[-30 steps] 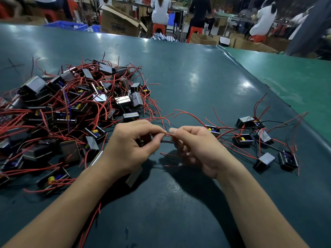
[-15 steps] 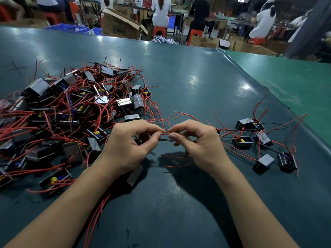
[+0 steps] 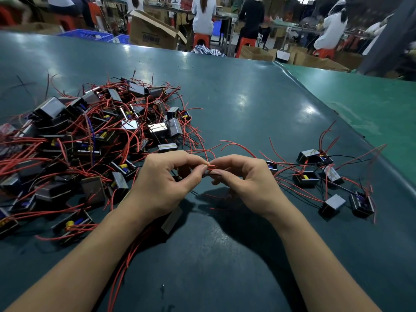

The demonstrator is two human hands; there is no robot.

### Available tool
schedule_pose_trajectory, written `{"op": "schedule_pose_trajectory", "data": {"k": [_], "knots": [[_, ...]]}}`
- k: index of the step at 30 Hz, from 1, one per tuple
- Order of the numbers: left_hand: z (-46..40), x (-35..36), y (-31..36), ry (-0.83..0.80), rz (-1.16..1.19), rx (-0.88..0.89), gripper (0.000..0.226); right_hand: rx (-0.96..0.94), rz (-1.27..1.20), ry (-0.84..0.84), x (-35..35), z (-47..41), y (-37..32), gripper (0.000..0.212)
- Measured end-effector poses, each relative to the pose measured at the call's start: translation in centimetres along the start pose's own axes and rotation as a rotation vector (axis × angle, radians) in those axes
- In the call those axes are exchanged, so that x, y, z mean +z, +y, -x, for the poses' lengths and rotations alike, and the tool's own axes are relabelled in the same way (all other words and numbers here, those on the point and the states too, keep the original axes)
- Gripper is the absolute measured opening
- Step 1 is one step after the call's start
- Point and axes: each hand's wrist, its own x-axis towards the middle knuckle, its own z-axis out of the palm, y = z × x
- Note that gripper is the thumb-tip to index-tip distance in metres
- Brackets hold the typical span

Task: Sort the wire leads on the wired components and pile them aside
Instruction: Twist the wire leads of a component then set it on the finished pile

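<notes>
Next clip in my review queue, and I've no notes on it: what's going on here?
A person at a green table is sorting wired components. Both hands meet at the centre: the left hand and right hand pinch the red wire leads of one component between their fingertips. A large tangled heap lies to the left; a small group sits to the right, spread out.

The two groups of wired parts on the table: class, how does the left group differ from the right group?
The left group is a large tangled heap with parts stacked on each other; the right group has only a few parts.
The left group's red wires cross thickly; the right group's parts lie spread out in a single layer on the table.
Both hold dark blocks with red wires.
</notes>
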Motion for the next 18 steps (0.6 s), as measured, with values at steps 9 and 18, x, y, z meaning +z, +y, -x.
{"op": "schedule_pose_trajectory", "data": {"k": [9,18], "knots": [[0.2,0.4,0.1,0.002,0.023,-0.109,0.008,-0.033,-0.024,0.077,0.0,0.1,0.4,0.016],[0.3,0.7,0.2,0.066,-0.028,-0.194,0.004,-0.121,0.164,0.222,1.2,0.0,0.9,0.012]]}}
